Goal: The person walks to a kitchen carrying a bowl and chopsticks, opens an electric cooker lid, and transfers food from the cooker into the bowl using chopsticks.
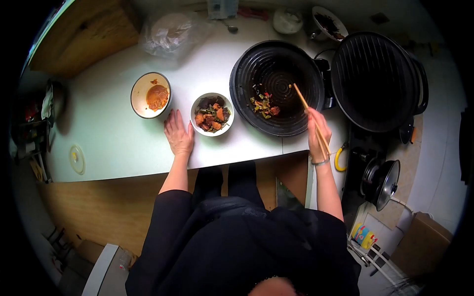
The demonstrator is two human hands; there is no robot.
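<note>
My right hand (318, 133) is closed round a pair of wooden chopsticks (300, 95), their tips over the right part of a round black electric pan (276, 129). Chopped vegetables and bits of food (264, 106) lie in the pan's lower left. My left hand (177, 134) rests flat on the white counter, fingers spread, between two bowls. Just right of it stands a white bowl (214, 93) filled with meat chunks and greens. Beyond its fingertips is a cream bowl with a dark rim (138, 93), holding some reddish-orange sauce or food.
The pan's ridged black lid (380, 81) stands open at the right. Behind are a plastic bag (170, 37), a spoon (232, 29), a white container (287, 21) and a bowl of dark food (329, 25). A clear lid (76, 159) lies far left; a pot lid (387, 185) is at right.
</note>
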